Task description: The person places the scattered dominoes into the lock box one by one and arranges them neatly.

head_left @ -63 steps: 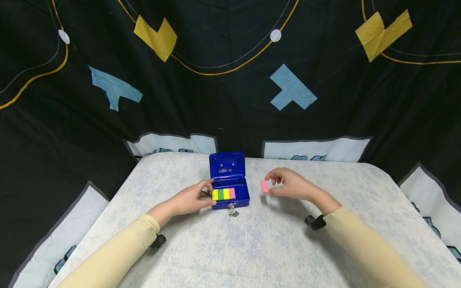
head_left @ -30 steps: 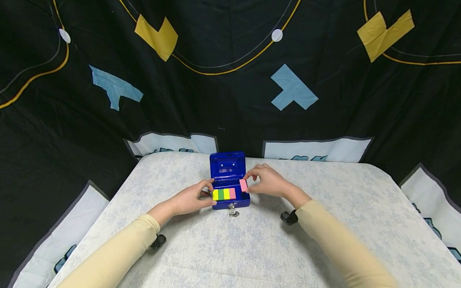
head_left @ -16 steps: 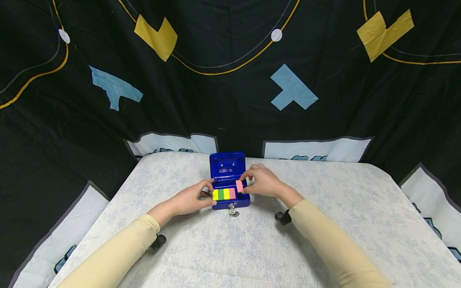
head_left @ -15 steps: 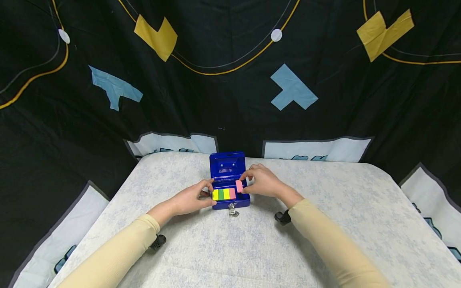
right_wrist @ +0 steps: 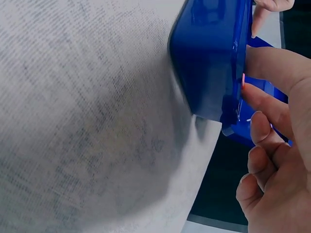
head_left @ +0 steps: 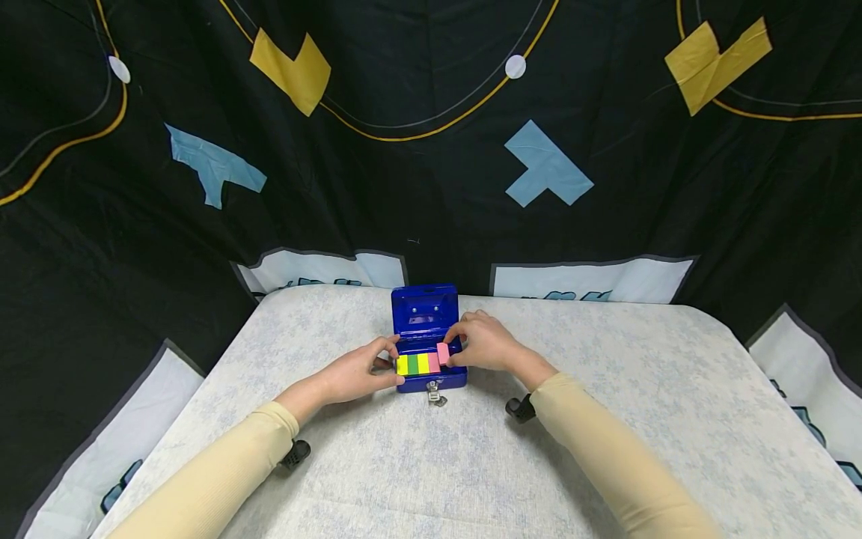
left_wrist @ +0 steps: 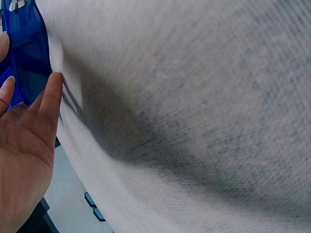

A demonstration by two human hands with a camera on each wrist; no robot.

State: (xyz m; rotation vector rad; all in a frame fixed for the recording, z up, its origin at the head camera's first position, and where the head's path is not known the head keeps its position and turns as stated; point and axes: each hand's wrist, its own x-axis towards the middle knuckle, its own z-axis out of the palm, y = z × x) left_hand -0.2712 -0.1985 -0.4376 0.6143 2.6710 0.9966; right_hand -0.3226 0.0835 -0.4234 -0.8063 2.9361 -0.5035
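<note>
A small blue cash box stands on the table with its lid raised. Along its front inside lies a row of coloured blocks: yellow, green, another yellow and pink. My right hand pinches a second pink block, tilted over the box at the row's right end. Only a sliver of that block shows in the right wrist view. My left hand holds the box's left side, thumb near the front corner and fingers farther back; the left wrist view shows fingers against its wall.
Keys hang from the lock at the box's front. A pale patterned cloth covers the table, and a black curtain with taped shapes rises behind it. Black wrist devices sit under both sleeves.
My right hand has carried the pink block leftward from the table's right side, over the box's right wall, to the row's end. My left hand and the box have stayed put.
</note>
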